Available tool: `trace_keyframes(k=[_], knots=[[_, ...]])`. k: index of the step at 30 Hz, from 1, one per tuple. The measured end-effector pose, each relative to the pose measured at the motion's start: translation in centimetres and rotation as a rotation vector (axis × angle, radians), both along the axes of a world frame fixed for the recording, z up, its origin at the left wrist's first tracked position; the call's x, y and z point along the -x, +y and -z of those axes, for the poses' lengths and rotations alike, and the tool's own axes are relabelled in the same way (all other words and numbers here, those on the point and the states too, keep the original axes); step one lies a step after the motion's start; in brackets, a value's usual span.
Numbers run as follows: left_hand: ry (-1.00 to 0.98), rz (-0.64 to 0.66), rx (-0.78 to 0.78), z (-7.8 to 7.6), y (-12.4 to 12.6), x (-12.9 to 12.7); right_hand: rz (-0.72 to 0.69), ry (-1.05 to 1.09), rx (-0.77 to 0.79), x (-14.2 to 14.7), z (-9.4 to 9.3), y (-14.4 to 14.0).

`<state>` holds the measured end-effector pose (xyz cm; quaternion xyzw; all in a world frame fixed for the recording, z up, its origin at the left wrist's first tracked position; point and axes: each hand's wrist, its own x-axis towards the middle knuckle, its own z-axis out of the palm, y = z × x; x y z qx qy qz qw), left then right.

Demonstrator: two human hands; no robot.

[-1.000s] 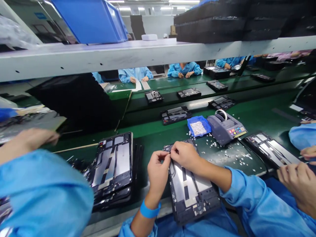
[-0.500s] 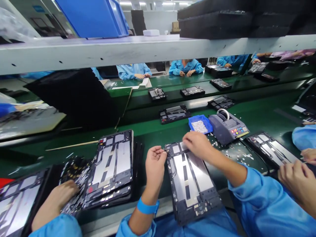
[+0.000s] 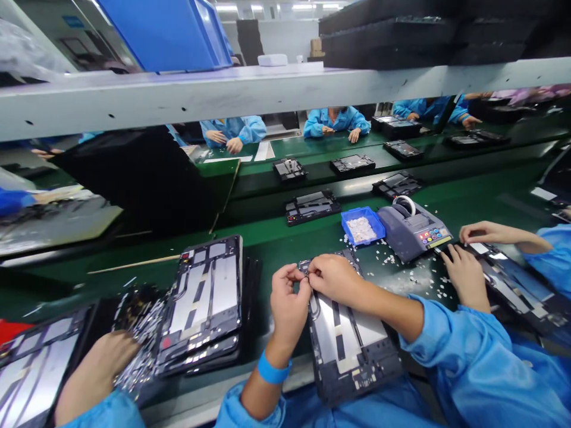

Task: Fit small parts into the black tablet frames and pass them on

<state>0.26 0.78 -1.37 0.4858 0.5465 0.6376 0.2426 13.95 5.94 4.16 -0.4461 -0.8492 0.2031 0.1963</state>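
Back from tray, right hand (image 3: 332, 276) pinches flat frame (image 3: 348, 339).

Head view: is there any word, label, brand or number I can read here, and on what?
None can be read.
Grey tape dispenser: coloured buttons on its panel, markings too small.
Dark tablet frame under the left hand and right hand: no print legible.
Blue plastic bin on the shelf: no text visible.

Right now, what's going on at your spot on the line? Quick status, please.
Left hand and right hand pinched together at top edge of tablet frame. Frame flat on green bench. Neighbour's hand close by, not touching.
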Motion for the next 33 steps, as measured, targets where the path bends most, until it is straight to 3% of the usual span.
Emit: trace_keyframes(k=[7, 10, 12, 14, 16, 18, 21, 24, 28, 33], knots=[[-0.010, 0.099, -0.015, -0.1, 0.4, 0.1, -0.096, 0.054, 0.002, 0.2, 0.1, 1.1], [-0.087, 0.113, -0.001, -0.4, 0.5, 0.1, -0.068, 0.104, 0.013, -0.9, 0.2, 2.4], [-0.142, 0.101, 0.031, -0.5, 0.6, 0.2, 0.032, 0.123, 0.021, -3.2, 0.0, 4.0], [-0.196, 0.094, 0.065, -0.7, 0.7, 0.4, 0.232, 0.088, 0.006, -6.4, -0.3, 5.9], [-0.236, 0.102, 0.090, -0.9, 0.5, 0.6, 0.504, -0.052, -0.031, -9.5, -0.7, 7.4], [-0.247, 0.108, 0.095, -1.1, 0.3, 1.0, 0.609, -0.171, -0.026, -11.3, -1.1, 7.9], [-0.185, 0.043, 0.083, -1.2, 0.0, 2.0, 0.372, -0.041, 0.037, -10.0, -1.5, 6.4], [0.023, -0.043, 0.100, -1.1, 0.0, 3.4, 0.128, 0.061, 0.109, -5.4, -1.9, 4.3], [0.406, 0.014, 0.068, -0.9, -0.1, 4.6, 0.076, -0.114, 0.168, -0.6, -2.1, 3.9], [0.635, 0.101, 0.009, -0.8, -0.2, 4.7, 0.049, -0.181, 0.245, 0.9, -1.6, 5.0]])
